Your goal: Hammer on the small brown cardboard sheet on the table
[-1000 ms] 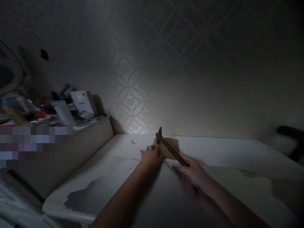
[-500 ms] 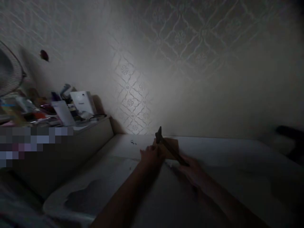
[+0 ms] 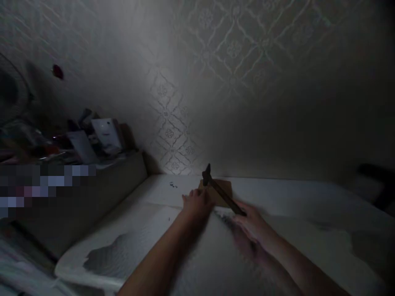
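My right hand [image 3: 251, 220] is wrapped round the wooden handle of a hammer [image 3: 226, 198]. The hammer's dark head is at the upper left end, over a flat brown board [image 3: 224, 189] lying on the white table [image 3: 271, 195]. At the board's left edge is my left hand [image 3: 196, 202], its fingers bent together on the board just below the hammer head. Whatever those fingers may pinch is hidden and too dark to make out. Several small dark pieces, nail-like [image 3: 173, 185], lie on the table left of the board.
A patterned wall [image 3: 173, 127] rises behind the table. To the left, a raised cabinet top holds a white box [image 3: 106, 133] and much clutter, with a fan [image 3: 10, 90] at the far left. A dark object [image 3: 378, 174] is at the right edge. The light is dim.
Both hands, the hammer and the board stay in nearly the same place. The light has shifted: the table and arms look brighter, the right wall and the left clutter darker.
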`<control>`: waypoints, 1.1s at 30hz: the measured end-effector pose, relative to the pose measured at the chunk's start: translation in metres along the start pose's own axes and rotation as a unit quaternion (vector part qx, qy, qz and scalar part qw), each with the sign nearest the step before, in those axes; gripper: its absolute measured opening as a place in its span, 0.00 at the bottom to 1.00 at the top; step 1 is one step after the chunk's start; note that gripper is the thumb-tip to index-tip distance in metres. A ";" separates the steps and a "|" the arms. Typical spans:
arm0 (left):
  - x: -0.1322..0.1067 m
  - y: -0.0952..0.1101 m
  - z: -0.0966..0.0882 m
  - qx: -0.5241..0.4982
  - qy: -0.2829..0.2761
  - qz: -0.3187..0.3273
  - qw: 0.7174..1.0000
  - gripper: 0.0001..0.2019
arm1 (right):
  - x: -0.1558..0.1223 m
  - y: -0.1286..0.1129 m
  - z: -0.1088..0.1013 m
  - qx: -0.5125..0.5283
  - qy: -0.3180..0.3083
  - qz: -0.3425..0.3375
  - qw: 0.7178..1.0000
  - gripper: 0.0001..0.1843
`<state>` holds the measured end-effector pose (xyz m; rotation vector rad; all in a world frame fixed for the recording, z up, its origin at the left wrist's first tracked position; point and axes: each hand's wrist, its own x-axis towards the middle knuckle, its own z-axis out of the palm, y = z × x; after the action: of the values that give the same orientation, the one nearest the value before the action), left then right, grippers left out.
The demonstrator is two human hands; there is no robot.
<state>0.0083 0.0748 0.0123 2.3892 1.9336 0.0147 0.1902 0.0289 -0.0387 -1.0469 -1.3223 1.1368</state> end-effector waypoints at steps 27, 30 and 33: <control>-0.001 0.000 0.000 0.003 0.000 0.002 1.000 0.30 | 0.001 0.000 0.000 0.003 -0.021 -0.002 1.000 0.33; -0.001 0.000 -0.001 -0.001 0.000 -0.003 1.000 0.29 | 0.000 -0.003 0.001 0.011 -0.013 0.004 1.000 0.31; 0.001 -0.001 0.001 -0.007 0.004 -0.001 1.000 0.29 | 0.000 -0.003 0.001 0.008 -0.005 0.005 1.000 0.30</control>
<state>0.0075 0.0757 0.0109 2.3821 1.9321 0.0389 0.1895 0.0278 -0.0353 -1.0388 -1.3151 1.1597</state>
